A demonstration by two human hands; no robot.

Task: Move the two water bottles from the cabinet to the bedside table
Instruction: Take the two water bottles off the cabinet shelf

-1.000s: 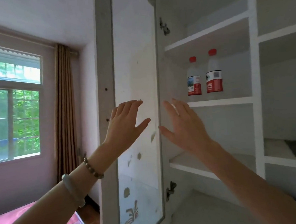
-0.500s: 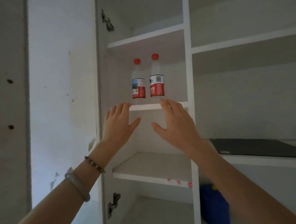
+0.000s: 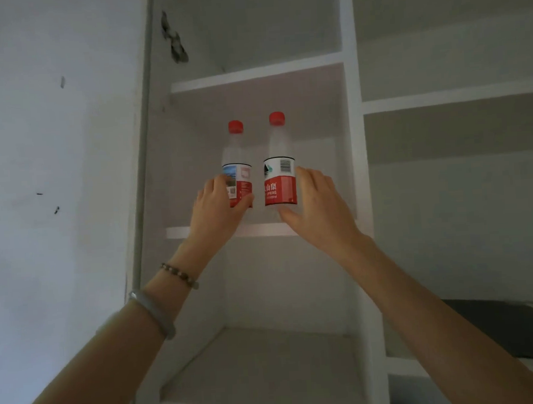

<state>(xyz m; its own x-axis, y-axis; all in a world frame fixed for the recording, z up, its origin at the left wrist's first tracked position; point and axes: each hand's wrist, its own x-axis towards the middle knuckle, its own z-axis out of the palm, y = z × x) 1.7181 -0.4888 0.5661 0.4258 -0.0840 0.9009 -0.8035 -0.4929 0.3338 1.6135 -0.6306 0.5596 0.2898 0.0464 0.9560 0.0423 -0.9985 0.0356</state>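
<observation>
At frame centre the two bottles stand upright, side by side on the cabinet shelf (image 3: 260, 228). The left hand (image 3: 217, 209) wraps the left bottle (image 3: 237, 169); the right hand (image 3: 317, 205) cups the right bottle (image 3: 280, 169) (grip apparently not fully closed).

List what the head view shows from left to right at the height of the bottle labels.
Cabinet door → left hand → left bottle → right bottle → right hand → cabinet divider
</observation>
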